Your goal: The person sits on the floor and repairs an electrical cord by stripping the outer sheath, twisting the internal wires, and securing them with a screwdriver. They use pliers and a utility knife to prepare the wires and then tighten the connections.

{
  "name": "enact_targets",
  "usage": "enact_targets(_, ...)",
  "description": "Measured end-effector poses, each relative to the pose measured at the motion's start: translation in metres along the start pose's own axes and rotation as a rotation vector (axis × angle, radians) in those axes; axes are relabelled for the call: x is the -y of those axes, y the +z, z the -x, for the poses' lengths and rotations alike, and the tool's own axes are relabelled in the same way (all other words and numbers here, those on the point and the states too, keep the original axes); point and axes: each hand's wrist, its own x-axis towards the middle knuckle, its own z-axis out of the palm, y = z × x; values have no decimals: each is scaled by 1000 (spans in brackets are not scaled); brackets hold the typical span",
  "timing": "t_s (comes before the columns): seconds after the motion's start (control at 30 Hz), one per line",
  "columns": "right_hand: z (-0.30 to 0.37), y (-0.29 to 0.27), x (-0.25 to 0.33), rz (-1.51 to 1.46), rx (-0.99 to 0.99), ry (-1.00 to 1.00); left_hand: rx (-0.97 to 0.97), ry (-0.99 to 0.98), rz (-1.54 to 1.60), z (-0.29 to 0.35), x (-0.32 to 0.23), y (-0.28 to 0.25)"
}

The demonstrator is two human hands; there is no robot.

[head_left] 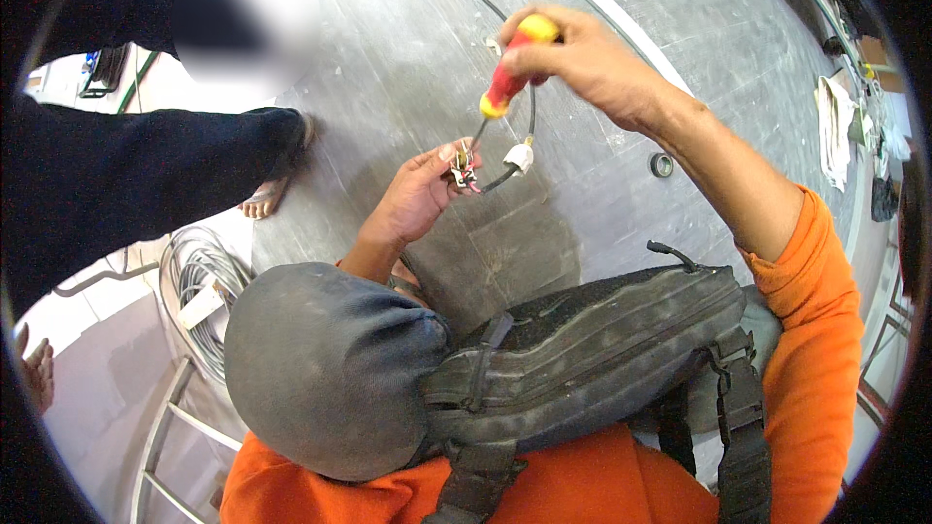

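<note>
A grey floor (pixel 621 243) spreads beneath everything, and a black bag (pixel 582 359) sits across the person's front. A black cable (pixel 500 178) loops past both hands. The right hand (pixel 582 63) is curled round a red-and-yellow screwdriver (pixel 503 82), held above the floor beyond the bag; its long axis slants, butt far and rightward, shaft pointing nearer and leftward. A white shell (pixel 521 157) (apparently threaded on the cable) hangs beside the left hand (pixel 416 196), whose thumb and fingers pinch a small connector part (pixel 462 170). Working a terminal screw looks to be the step in hand (loosening or tightening, I cannot tell); the next move calls for a steady pinch and a seated tip.
</note>
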Motion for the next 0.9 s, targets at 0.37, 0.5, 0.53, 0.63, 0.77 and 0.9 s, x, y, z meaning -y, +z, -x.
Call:
enact_targets(0.37, 29, 44, -61, 551, 52, -44, 70, 192, 107, 15, -14, 20)
enact_targets(0.5, 14, 52, -13, 365, -5, 286, 59, 211, 130, 4, -31, 24)
enact_targets(0.53, 13, 54, -14, 354, -10, 284, 67, 224, 123, 4, -30, 23)
enact_targets(0.63, 10, 57, -27, 260, -22, 343, 23, 237, 85, 7, -31, 27)
enact_targets(0.77, 8, 60, -22, 65, 15, 513, 11, 246, -34, 12, -35, 31)
enact_targets(0.9, 11, 61, -26, -155, -18, 511, -1, 259, 45, 7, -35, 31)
